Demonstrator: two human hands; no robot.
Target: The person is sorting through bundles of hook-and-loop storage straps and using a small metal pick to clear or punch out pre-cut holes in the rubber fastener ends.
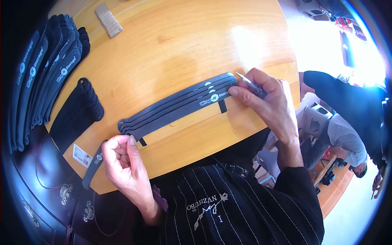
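A fanned stack of dark grey storage straps lies slantwise across the wooden table in front of me. Over the left end of the stack, my left hand is closed in a pinch; what its fingertips hold, if anything, is too small to make out. My right hand grips a small pointed metal tool, its tip pointing up and left past the stack's right end. The right thumb rests at that end of the straps. Another strap lies partly hidden behind my left hand.
More dark straps hang over the table's left edge, beside a black bundle of straps. A white label sits at the near left corner. A beige block lies at the far side. Other people are at the right.
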